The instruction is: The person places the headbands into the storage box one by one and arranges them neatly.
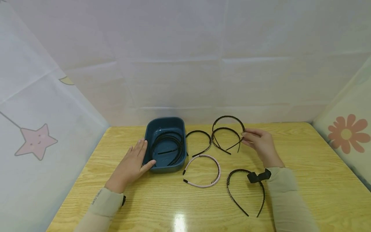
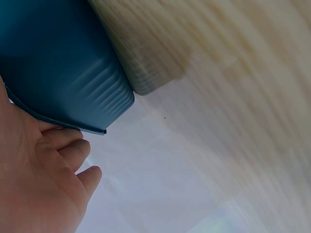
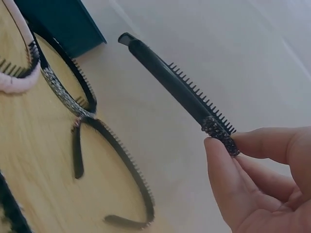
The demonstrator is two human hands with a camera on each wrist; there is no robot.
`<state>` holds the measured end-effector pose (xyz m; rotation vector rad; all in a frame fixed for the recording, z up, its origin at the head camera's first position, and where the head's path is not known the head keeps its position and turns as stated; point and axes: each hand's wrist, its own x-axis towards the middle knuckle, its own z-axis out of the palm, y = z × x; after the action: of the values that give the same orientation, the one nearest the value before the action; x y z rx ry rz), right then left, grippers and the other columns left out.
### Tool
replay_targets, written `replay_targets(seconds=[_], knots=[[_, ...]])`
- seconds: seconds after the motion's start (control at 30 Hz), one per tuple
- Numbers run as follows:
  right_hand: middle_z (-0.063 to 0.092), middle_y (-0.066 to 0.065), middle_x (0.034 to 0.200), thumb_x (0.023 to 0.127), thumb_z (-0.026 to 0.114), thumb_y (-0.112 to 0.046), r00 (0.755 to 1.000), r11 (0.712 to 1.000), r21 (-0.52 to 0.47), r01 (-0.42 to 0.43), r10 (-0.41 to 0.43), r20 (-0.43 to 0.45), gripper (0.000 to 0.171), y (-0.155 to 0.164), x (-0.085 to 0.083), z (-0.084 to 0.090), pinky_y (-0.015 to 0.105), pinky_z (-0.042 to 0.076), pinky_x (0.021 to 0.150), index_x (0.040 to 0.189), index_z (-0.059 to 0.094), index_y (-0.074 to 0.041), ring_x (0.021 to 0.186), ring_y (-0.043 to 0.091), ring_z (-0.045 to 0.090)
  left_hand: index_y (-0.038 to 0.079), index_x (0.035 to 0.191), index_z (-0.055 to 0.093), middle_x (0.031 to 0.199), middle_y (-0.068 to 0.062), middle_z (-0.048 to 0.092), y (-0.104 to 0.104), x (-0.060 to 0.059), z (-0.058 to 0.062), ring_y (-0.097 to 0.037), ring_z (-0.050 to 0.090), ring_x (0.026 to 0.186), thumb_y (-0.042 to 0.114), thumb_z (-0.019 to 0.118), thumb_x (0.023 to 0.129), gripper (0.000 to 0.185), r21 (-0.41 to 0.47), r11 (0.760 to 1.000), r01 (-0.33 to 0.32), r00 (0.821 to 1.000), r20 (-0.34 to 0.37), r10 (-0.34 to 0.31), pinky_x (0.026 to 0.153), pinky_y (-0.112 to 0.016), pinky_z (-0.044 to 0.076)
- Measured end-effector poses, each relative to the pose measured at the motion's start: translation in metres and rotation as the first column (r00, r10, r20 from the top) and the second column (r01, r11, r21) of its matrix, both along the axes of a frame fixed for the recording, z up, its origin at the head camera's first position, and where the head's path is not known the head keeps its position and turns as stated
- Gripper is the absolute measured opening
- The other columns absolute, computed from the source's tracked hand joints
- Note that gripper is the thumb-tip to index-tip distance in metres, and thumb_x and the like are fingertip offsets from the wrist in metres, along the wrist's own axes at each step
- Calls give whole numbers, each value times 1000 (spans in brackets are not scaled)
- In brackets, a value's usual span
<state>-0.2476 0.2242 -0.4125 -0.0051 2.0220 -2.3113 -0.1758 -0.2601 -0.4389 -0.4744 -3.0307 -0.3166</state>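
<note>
Mid-sort at frame centre: right hand [image 1: 262,141] pinching the toothed black headband [image 1: 228,129] up off the wooden table [image 1: 304,180], left hand [image 1: 131,166] flat-fingered against the blue tub [image 1: 166,124], next move likely a carry leftward over the rim.

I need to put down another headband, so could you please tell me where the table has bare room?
Free patches on the table: right of the right hand, and the near edge below the pink headband. It is crowded between the blue tub and the bow headband, where loose headbands lie close together.
</note>
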Motion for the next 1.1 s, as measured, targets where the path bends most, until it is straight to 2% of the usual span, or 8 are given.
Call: replay_targets(seconds=[0.37, 0.67, 0.97, 1.1], knots=[[68, 5, 111, 100, 65, -7, 1000, 999, -36, -9, 9, 9, 52, -34, 2, -4, 27, 58, 92, 143, 45, 14, 98, 13, 70, -5, 160, 15, 168, -23, 9, 0, 0, 1, -39, 11, 154, 62, 46, 102, 93, -1, 1000, -5, 1000, 2, 5, 124, -60, 11], [64, 13, 121, 100, 65, -7, 1000, 999, -42, -12, 12, 3, 47, -61, 7, -9, 30, 58, 93, 141, 50, 10, 106, 22, 70, -5, 160, 17, 167, -23, 11, 1, 1, 1, -39, 12, 154, 61, 46, 102, 93, 0, 1000, -3, 1000, -7, 3, 124, -60, 11], [69, 7, 108, 98, 67, -4, 1000, 995, -101, -2, 3, 12, 41, -92, 10, -11, 34, 60, 91, 136, 56, 8, 96, 18, 72, -5, 160, 17, 167, -23, 10, 1, 1, 1, -39, 12, 154, 59, 49, 102, 92, 2, 1000, -4, 1000, -2, 4, 124, -60, 10], [70, 10, 108, 97, 67, -1, 1000, 991, -131, -15, 15, 4, 39, -107, 10, -9, 34, 60, 90, 134, 56, 9, 93, 18, 72, -5, 160, 17, 167, -23, 11, 1, 0, 0, -39, 12, 154, 60, 48, 102, 93, 5, 1000, -2, 1000, -6, 2, 124, -60, 10]])
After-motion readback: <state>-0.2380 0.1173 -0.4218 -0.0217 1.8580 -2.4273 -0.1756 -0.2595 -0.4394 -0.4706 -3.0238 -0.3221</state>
